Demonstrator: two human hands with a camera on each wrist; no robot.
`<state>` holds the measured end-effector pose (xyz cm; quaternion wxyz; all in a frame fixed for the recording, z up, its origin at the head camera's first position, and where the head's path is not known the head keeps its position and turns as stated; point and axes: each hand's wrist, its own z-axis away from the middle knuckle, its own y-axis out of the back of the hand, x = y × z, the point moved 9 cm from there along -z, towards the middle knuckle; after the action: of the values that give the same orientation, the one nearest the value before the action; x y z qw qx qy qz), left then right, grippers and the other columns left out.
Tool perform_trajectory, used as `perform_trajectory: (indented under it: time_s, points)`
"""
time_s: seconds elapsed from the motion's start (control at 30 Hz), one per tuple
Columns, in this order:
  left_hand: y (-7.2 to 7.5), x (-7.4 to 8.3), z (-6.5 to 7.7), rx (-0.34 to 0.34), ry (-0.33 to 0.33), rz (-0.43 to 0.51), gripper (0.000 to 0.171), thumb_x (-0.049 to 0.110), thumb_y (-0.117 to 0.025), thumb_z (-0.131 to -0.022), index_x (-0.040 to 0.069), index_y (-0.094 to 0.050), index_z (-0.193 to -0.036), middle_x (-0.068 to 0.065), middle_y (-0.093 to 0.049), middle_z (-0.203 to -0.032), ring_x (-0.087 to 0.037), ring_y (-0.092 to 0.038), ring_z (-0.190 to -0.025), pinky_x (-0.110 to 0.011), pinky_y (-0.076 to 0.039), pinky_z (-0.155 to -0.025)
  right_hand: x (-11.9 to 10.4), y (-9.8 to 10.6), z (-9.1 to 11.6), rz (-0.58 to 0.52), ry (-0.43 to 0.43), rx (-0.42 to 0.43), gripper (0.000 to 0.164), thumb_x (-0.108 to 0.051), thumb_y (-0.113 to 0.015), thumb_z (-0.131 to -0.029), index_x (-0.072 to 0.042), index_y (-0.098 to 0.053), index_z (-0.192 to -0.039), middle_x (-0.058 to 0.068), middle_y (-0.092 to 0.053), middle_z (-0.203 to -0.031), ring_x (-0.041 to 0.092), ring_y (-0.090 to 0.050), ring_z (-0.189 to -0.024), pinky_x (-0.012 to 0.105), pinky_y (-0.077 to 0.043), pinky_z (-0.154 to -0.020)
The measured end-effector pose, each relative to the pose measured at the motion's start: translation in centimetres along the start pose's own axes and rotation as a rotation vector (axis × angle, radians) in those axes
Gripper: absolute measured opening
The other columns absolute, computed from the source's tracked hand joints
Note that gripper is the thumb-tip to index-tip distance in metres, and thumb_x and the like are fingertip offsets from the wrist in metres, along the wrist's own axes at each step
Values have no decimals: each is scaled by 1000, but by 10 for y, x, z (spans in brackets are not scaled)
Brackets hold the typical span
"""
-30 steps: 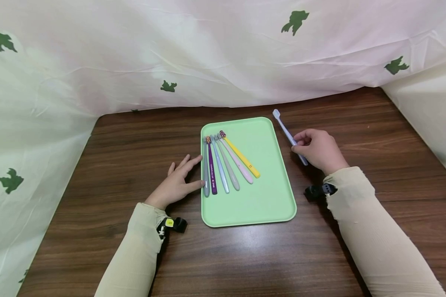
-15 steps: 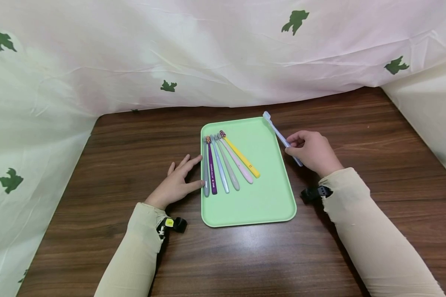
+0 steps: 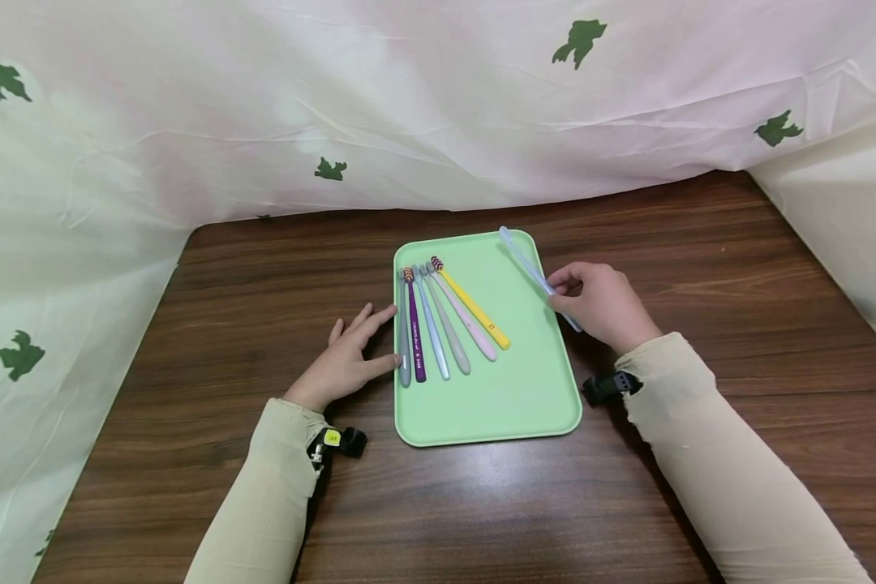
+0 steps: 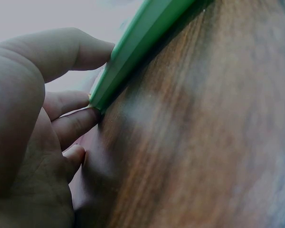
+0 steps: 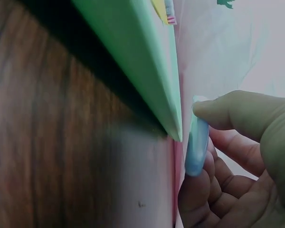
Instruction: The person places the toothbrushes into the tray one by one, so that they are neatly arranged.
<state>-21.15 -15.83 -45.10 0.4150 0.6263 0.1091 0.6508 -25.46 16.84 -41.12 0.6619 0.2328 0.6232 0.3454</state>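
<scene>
My right hand point(image 3: 604, 307) pinches a pale blue toothbrush point(image 3: 527, 266) by its handle, over the right rim of a light green tray point(image 3: 496, 405). The brush slants, its head over the tray's far right corner. In the right wrist view the handle end point(image 5: 196, 147) shows between thumb and curled fingers. My left hand point(image 3: 345, 361) has its fingers spread, with thumb and fingertips touching the tray's left rim. Several toothbrushes lie fanned in the tray: a dark grey one point(image 3: 405, 345) by the left rim, then purple point(image 3: 415, 337), blue, grey, pink, and yellow point(image 3: 474, 308) rightmost.
The tray stands on a dark brown wooden table point(image 3: 277, 268). A white cloth with green bird shapes point(image 3: 380, 97) hangs behind the table and at both sides. Black wrist cameras point(image 3: 352, 442) sit on both wrists.
My right hand has moved left with the pale blue toothbrush, from the table beside the tray to over its right rim. The left hand and the other toothbrushes have stayed put.
</scene>
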Motion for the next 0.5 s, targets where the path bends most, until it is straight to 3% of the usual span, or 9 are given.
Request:
perform_trajectory:
  time_s: [0.5]
  points:
    - [0,-1,0,0,4,5,76,33,-71,-94,21,-34,-158,-2,-33,-161,-20,-6,-155,-49,12,-121,-10,-11,2,-14,27,-40,24,-18,-71,-94,-5,-71,-114,10,-69,-102,25,-63,-91,37,-52,-75]
